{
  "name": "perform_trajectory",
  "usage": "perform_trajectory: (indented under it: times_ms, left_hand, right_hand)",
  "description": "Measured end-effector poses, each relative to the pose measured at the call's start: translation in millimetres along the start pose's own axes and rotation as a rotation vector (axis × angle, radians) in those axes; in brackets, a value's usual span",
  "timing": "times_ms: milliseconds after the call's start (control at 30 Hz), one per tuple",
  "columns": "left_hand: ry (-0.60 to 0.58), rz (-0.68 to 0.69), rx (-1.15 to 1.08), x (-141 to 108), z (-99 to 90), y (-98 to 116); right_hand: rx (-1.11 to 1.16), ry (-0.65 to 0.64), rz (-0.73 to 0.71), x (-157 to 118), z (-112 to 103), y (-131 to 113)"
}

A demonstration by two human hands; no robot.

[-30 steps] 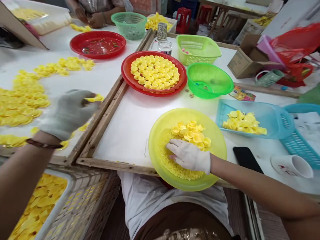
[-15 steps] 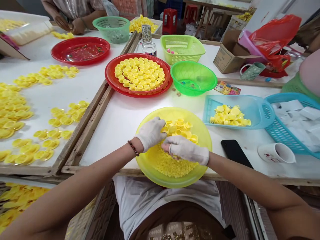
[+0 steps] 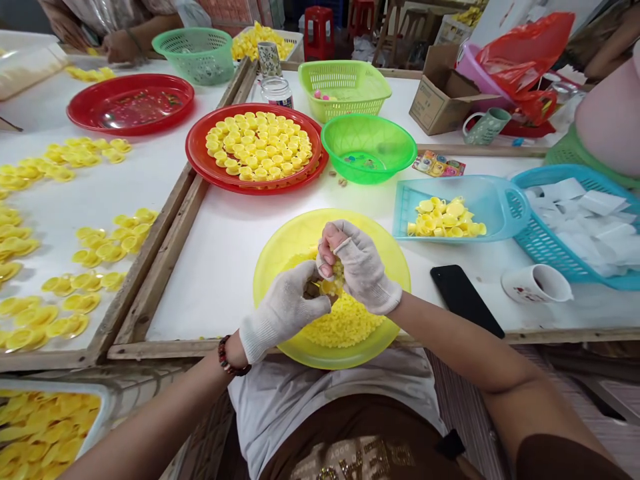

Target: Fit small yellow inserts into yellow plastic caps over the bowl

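Over the round yellow basin (image 3: 269, 267), my left hand (image 3: 285, 303), in a white glove with bare fingertips, is closed around a small yellow plastic cup (image 3: 331, 287). My right hand (image 3: 364, 267), gloved the same way, is held just above that cup, its fingers closed over small yellow beads (image 3: 339, 272). Beads show between the right hand and the cup's mouth. A heap of yellow beads (image 3: 345, 323) lies in the basin below. The hands hide the basin's middle.
Red trays with yellow cups (image 3: 260, 150) stand behind the basin, beside a green bowl (image 3: 370, 147). To the right are a blue scoop tray (image 3: 450, 230), a black phone (image 3: 467, 300) and a white mug (image 3: 537, 283). Another person's hands (image 3: 120, 47) are at the far left.
My left hand has turned and now holds a cup. From low over the beads, my right hand has risen above it with beads in its fingers. The view has shifted slightly.
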State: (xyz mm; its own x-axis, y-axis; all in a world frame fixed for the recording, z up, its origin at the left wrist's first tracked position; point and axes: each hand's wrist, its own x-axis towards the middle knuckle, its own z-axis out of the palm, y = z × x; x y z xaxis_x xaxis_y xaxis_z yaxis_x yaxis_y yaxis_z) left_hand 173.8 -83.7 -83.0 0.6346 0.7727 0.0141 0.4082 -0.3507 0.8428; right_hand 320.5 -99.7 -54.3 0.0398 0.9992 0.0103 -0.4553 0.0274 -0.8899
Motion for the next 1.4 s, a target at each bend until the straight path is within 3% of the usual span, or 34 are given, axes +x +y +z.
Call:
perform_trajectory:
  times_ms: [167,300,467,633,733,867,967,1067,1200,1300,1400]
  left_hand:
    - [0.003,-0.011,-0.028,-8.8,-6.3,0.2]
    - [0.049,0.042,-0.123,-16.6,-12.4,-7.8]
    - [0.181,0.171,0.153,-19.9,-14.8,-12.5]
    - [0.203,0.245,0.196,-18.9,-7.1,-6.0]
    - [0.182,0.219,0.184,-20.2,-5.5,-8.3]
    - [0.144,0.022,-0.061,-24.0,-11.8,-13.9]
    - [0.119,-0.062,-0.272,-25.6,-17.4,-10.5]
    - [0.097,-0.071,-0.348,-27.2,-21.5,-5.0]
    - [0.138,-0.019,-0.281,-33.4,-29.1,-6.9]
    - [0.22,0.064,-0.064,-39.5,-33.5,-12.6]
    - [0.219,0.144,0.128,-42.3,-28.7,-14.3]
  right_hand:
    - [0.009,0.01,0.052,-2.1,-6.7,-7.8]
    - [-0.056,-0.007,0.137,-10.5,-24.2,-8.5]
    - [-0.53,-0.126,0.188,-22.8,-47.5,2.0]
    - [-0.891,-0.196,0.162,-24.7,-45.3,12.3]
    - [-0.778,-0.25,0.206,-24.7,-42.2,12.1]
    - [-0.473,-0.267,0.357,-26.9,-46.7,3.6]
    - [-0.44,-0.242,0.381,-27.5,-50.9,0.5]
    - [-0.507,-0.254,0.373,-28.7,-50.8,3.7]
    - [-0.721,-0.334,0.32,-33.0,-45.9,8.3]
    - [-0.803,-0.364,0.311,-31.6,-41.1,8.3]
    - [-0.943,-0.346,0.21,-26.2,-33.6,9.3]
